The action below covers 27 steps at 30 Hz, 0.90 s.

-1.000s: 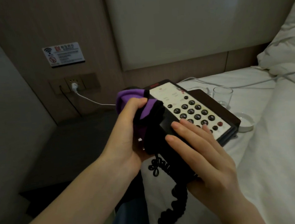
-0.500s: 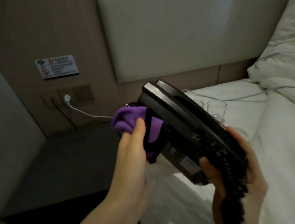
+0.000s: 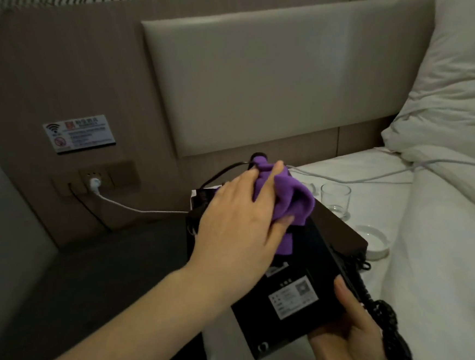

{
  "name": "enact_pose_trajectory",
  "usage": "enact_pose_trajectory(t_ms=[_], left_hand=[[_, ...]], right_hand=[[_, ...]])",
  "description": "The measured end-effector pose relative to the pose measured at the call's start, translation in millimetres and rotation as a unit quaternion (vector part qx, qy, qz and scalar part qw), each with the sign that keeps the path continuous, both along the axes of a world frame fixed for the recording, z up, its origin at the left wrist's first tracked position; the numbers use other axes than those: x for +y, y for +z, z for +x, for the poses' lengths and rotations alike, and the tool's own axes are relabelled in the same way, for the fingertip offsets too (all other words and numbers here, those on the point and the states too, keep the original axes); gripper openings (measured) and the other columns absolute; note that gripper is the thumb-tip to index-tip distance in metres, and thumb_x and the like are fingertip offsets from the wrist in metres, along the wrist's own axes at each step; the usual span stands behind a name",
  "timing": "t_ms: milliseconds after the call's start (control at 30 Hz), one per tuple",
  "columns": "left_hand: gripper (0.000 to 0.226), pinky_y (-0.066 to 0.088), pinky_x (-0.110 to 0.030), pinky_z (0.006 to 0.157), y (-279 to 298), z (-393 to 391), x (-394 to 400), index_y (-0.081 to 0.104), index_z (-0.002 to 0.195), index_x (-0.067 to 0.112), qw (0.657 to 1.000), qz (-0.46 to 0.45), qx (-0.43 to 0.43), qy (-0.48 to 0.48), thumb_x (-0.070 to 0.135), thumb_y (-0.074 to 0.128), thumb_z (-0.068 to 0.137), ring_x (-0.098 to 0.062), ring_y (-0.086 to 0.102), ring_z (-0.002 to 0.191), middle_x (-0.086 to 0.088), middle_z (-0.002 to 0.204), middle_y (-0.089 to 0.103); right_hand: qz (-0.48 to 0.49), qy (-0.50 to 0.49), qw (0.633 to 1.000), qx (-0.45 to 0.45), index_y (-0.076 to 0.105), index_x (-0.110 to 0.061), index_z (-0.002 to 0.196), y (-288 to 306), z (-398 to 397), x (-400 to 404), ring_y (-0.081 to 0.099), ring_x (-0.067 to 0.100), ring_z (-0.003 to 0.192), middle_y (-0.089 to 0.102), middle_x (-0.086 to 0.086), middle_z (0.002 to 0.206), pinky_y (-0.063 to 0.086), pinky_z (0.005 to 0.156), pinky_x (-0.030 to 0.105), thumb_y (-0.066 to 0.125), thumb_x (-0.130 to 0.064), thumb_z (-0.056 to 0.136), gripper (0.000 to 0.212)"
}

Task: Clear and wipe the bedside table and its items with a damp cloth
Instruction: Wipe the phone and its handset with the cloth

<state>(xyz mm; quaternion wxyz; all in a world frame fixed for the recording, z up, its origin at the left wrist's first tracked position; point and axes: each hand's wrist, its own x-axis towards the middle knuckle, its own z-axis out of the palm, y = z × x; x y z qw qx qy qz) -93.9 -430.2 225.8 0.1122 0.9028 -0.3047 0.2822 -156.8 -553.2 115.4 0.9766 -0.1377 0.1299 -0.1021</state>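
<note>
While underside-up, telephone (image 3: pixel 291 297) beneath left hand (image 3: pixel 234 231) fingers (image 3: pixel 275 174) bunching purple cloth (image 3: pixel 286 201).

My two hands (image 3: pixel 235 236), one purple cloth (image 3: pixel 289 201), one black telephone (image 3: pixel 291 297), one glass (image 3: pixel 336 200), one white dish (image 3: pixel 373 244), one wall sign (image 3: pixel 79 133), one white plug (image 3: pixel 94 183)

Head view, close, downward, bedside.

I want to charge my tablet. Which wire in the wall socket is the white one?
The white cable, on the white plug, running right toward the bed. The black cord beside it, further left, hangs down the wall instead.
</note>
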Motion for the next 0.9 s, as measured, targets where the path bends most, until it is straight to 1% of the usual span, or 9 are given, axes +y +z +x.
enact_pose_trajectory(t_ms=[167,300,367,433,500,600,733,833,900], left_hand=[[0.067,0.033,-0.032,0.106,-9,12,-2,0.005,0.151,0.043,0.999,0.036,0.003,0.031,0.065,0.028,0.092,-0.014,0.038,0.131,0.006,0.144,0.042],[0.074,0.007,-0.044,0.119,-38,1,5,-0.017,0.146,0.041,0.992,0.097,0.012,0.083,0.066,0.025,0.091,-0.024,0.006,0.148,-0.005,0.161,0.006],[0.075,0.012,-0.048,0.119,-56,-17,3,0.009,0.152,0.036,0.987,0.133,0.043,0.081,0.062,0.032,0.085,-0.03,0.014,0.147,-0.01,0.16,0.011],[0.076,0.024,-0.048,0.112,-79,-37,-2,0.037,0.146,0.035,0.981,0.169,0.091,0.038,0.063,0.036,0.075,-0.031,0.036,0.138,-0.009,0.153,0.034],[0.076,0.037,-0.046,0.107,-94,-48,-5,0.042,0.142,0.04,0.972,0.208,0.11,0.016,0.067,0.036,0.072,-0.026,0.046,0.132,-0.004,0.148,0.044],[0.074,0.027,-0.045,0.106,-94,-42,-4,0.033,0.146,0.039,0.98,0.17,0.102,0.022,0.065,0.038,0.077,-0.026,0.041,0.135,-0.003,0.151,0.04],[0.07,0.006,-0.046,0.119,-75,-22,0,0.006,0.152,0.039,0.991,0.104,0.061,0.059,0.062,0.028,0.09,-0.028,0.009,0.147,-0.004,0.161,0.009],[0.066,-0.011,-0.039,0.117,-64,3,5,-0.027,0.142,0.046,0.997,0.023,0.027,0.072,0.062,0.012,0.092,-0.016,-0.027,0.143,0.006,0.156,-0.029],[0.061,-0.005,-0.039,0.12,-60,13,7,-0.023,0.142,0.046,0.997,-0.02,0.029,0.069,0.056,0.015,0.095,-0.012,-0.022,0.145,0.008,0.159,-0.02]], right_hand=[[0.042,0.038,0.998,-0.015,0.073,0.0,0.108,1,-1,-4,0.068,0.039,0.101,0.068,0.021,0.117,0.052,0.089,0.058,0.062,-0.022,0.073,0.042],[0.06,0.038,0.997,-0.004,0.067,0.002,0.117,1,-3,-6,0.069,0.041,0.097,0.068,0.024,0.115,0.053,0.085,0.057,0.058,-0.022,0.077,0.048],[0.063,0.058,0.996,-0.01,0.067,0.008,0.115,0,-4,-5,0.069,0.041,0.097,0.066,0.026,0.117,0.054,0.084,0.057,0.054,-0.023,0.081,0.048],[0.078,0.098,0.992,-0.03,0.053,0.01,0.132,4,-6,-5,0.064,0.044,0.107,0.061,0.029,0.124,0.049,0.097,0.053,0.048,-0.024,0.089,0.055],[0.087,0.126,0.987,-0.039,0.048,0.008,0.137,5,-8,-9,0.062,0.044,0.11,0.06,0.031,0.124,0.042,0.101,0.05,0.06,-0.027,0.085,0.063],[0.116,0.115,0.986,-0.031,0.064,0.01,0.118,-3,-8,-9,0.062,0.035,0.115,0.064,0.025,0.122,0.042,0.103,0.044,0.087,-0.01,0.051,0.073],[0.051,0.049,0.997,-0.016,0.068,0.004,0.112,-8,0,-7,0.068,0.037,0.104,0.067,0.023,0.119,0.054,0.088,0.054,0.059,-0.021,0.08,0.042],[0.049,0.034,0.998,-0.011,0.064,0.003,0.122,-15,4,-6,0.067,0.038,0.104,0.068,0.023,0.117,0.051,0.091,0.054,0.056,-0.019,0.083,0.046],[0.029,0.022,0.999,-0.016,0.061,-0.002,0.128,-16,3,-3,0.065,0.038,0.111,0.065,0.021,0.123,0.043,0.098,0.052,0.059,-0.017,0.082,0.048]])
